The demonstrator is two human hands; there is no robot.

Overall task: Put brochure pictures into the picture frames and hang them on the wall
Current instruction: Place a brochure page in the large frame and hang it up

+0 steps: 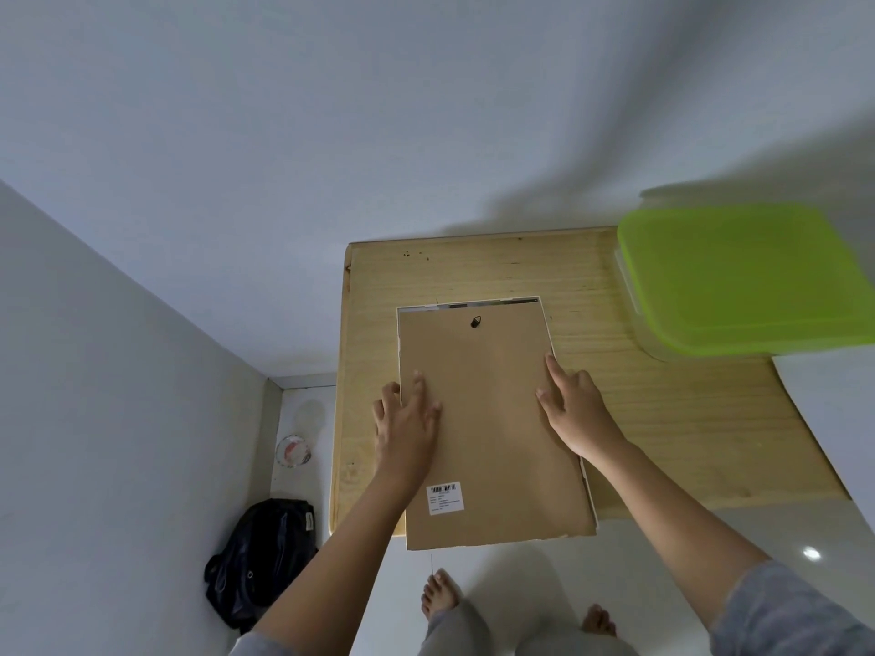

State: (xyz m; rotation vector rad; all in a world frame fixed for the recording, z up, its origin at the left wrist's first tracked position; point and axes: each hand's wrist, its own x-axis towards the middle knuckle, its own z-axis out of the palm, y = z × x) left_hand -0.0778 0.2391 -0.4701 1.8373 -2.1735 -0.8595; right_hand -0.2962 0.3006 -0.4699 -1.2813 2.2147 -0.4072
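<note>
A picture frame (547, 319) with a thin white rim lies face down on the wooden table (686, 419). Its brown backing board (492, 419) fills it, slightly askew, with a black hanger hook (475, 321) near the far edge and a barcode sticker (445, 497) near me. A strip of the brochure picture (483, 304) shows along the far edge. My left hand (407, 419) lies flat on the board's left edge with fingers spread. My right hand (575, 404) presses the right edge, fingers extended. The board's near end overhangs the table edge.
A clear container with a green lid (743, 277) stands at the table's far right. A white sheet (833, 409) lies at the right edge. On the floor to the left are a black bag (265, 556) and a small round dish (293, 451). White walls surround the table.
</note>
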